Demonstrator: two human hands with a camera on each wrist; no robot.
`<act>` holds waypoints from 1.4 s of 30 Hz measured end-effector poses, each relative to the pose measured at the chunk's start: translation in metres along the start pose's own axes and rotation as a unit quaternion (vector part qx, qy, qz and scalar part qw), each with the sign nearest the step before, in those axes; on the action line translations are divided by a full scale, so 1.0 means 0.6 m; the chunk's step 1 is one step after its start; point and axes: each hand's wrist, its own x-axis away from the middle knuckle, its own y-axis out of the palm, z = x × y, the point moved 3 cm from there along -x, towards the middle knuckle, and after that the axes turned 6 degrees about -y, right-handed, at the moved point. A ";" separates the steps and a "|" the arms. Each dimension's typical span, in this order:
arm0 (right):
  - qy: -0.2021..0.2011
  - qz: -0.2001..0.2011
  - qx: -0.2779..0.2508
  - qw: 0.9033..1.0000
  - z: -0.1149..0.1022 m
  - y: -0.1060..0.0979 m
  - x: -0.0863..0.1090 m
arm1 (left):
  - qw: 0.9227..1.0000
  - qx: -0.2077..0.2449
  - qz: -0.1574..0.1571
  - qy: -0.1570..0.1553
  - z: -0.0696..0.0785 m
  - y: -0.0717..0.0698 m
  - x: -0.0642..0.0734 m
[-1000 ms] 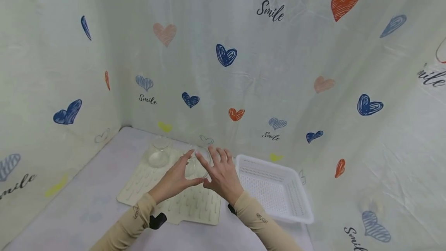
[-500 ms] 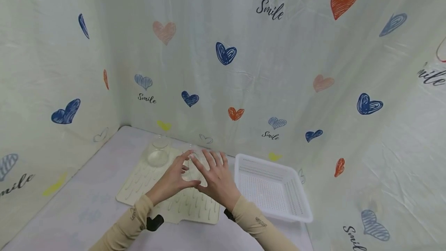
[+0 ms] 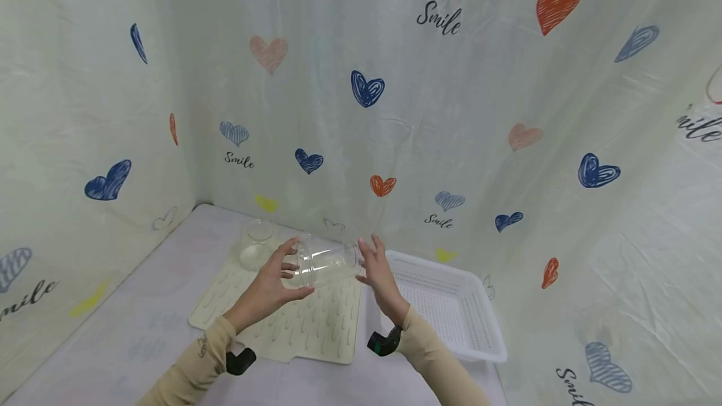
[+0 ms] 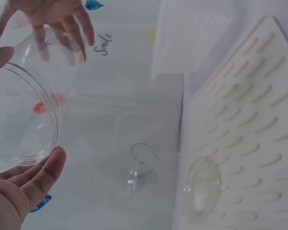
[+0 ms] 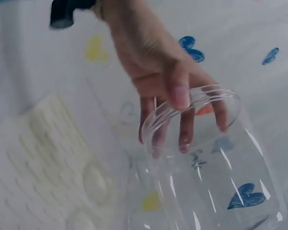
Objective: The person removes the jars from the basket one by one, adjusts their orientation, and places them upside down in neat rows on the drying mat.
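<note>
A clear wide-mouthed jar (image 3: 327, 262) lies sideways in the air over the drying mat. My left hand (image 3: 265, 284) grips its ridged rim end, thumb below and fingers above. In the right wrist view this left hand (image 5: 158, 81) has its thumb outside the threaded rim, and other fingers show through the clear wall. My right hand (image 3: 383, 274) is at the jar's other end with its fingers spread; whether they touch it is hard to tell. The left wrist view shows that right hand (image 4: 53, 19) beyond the jar, fingers extended.
A cream drying mat (image 3: 316, 331) with raised ridges lies on the white-covered table (image 3: 141, 306). Another clear jar (image 3: 256, 257) stands at the mat's back left. A white perforated basket (image 3: 496, 331) sits to the right. A heart-printed curtain (image 3: 406, 130) hangs behind and around the table.
My right hand has moved right, from beside the left hand to the jar's far end. The jar now shows lying sideways between the hands. The left hand has shifted slightly left.
</note>
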 end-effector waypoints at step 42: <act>0.000 0.111 0.290 0.951 0.167 0.020 -0.105 | 0.920 -0.375 0.028 -0.108 -0.259 -0.036 0.113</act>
